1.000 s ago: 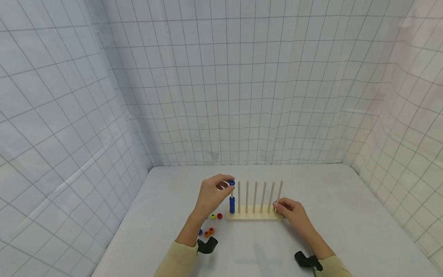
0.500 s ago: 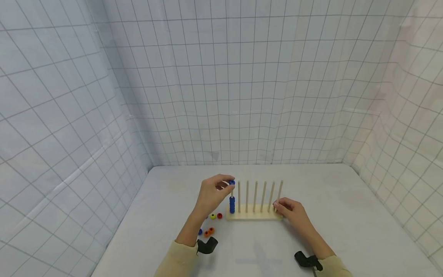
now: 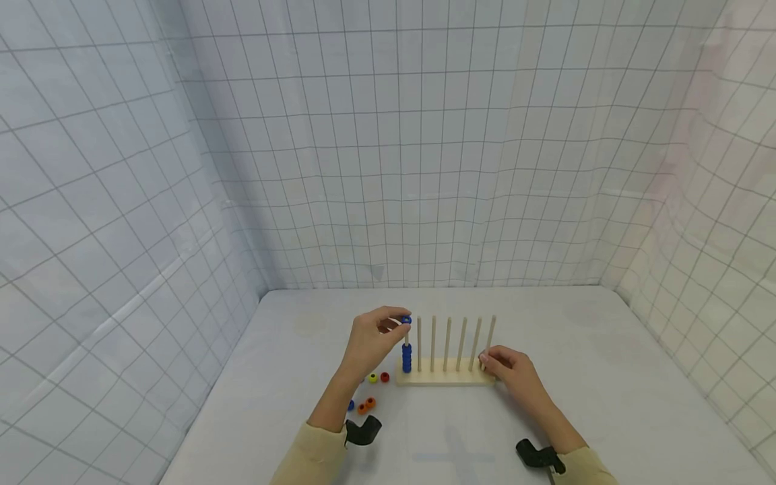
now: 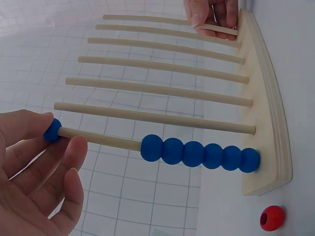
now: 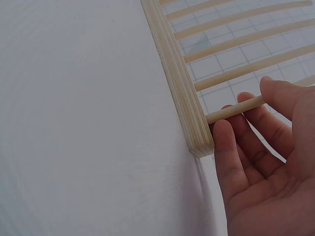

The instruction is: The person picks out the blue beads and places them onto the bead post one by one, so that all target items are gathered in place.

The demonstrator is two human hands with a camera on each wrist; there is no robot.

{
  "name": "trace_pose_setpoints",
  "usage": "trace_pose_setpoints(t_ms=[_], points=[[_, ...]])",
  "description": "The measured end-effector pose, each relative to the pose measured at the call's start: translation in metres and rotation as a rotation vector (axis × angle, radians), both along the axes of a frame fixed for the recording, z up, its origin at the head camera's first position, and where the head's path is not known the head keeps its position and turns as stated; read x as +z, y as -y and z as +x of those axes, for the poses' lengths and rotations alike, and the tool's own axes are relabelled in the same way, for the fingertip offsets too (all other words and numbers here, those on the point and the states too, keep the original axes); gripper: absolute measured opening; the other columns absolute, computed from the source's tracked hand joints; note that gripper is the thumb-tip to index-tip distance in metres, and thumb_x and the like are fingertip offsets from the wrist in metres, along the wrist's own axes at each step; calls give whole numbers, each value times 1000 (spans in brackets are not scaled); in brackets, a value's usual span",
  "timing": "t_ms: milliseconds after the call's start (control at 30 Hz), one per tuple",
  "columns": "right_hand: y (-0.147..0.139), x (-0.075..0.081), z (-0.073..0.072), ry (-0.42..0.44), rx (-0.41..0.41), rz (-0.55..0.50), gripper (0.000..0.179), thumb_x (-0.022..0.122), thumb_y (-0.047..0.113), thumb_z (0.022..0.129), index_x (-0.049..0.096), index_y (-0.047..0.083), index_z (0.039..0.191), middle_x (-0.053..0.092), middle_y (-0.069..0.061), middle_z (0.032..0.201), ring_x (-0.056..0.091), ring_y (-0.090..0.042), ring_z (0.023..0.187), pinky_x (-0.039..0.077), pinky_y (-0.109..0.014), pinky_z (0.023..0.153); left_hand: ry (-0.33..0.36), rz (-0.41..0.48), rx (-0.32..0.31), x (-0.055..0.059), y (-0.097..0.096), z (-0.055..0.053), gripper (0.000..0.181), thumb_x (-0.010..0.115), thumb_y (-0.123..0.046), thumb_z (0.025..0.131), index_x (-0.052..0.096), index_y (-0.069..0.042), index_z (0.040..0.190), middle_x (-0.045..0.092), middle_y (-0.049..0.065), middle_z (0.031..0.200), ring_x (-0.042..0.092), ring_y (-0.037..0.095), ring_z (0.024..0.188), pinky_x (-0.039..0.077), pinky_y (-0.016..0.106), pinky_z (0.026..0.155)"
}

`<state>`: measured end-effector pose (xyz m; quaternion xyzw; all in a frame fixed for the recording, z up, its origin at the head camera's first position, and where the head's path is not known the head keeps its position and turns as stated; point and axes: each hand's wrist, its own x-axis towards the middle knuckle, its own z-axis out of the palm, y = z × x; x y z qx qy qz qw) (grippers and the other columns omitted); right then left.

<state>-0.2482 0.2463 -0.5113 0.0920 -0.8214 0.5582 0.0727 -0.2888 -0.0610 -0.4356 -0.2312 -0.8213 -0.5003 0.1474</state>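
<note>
A wooden peg rack with a pale base and a row of upright pegs stands on the table. On its leftmost peg several blue beads are stacked at the bottom. My left hand pinches another blue bead between thumb and fingers at that peg's tip; how far the peg enters it cannot be told. At the opposite end, my right hand holds the rightmost peg low down, with fingers against the end of the base. The other pegs bear no beads.
Left of the rack lie loose beads: a red bead, a yellow bead, orange beads and a blue one partly behind the left wrist. White gridded sheets surround the white table.
</note>
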Motion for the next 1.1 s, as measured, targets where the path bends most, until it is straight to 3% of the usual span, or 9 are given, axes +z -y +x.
trace_pose_setpoints(t_ms=[433,667,900,1100], points=[[0,0,0,-2,6,0,22,66,17,99,71,-3,106,68,-22,95,58,-40,84,52,-33,67,47,4,-4,-4,2,-2,23,75,-20,92,74,-21,116,70,-13,98,66,5,85,55,30,79],[0,2,0,-2,8,-5,22,66,16,99,71,-4,105,68,-23,95,58,-41,84,52,-33,68,37,3,-17,-5,2,-3,26,74,-19,94,74,-12,118,71,-10,100,67,7,85,55,31,79],[1,2,1,-11,11,-4,22,66,16,99,71,-4,105,69,-23,95,59,-41,84,52,-33,68,48,17,-19,-5,2,-3,22,74,-20,93,74,-22,116,70,-10,100,67,7,85,55,31,79],[-1,-4,-2,-18,3,-3,21,67,17,99,72,-2,104,69,-21,94,59,-40,83,51,-33,67,55,26,-17,-5,3,-2,23,75,-21,93,74,-18,116,71,-9,99,67,7,85,55,33,80]])
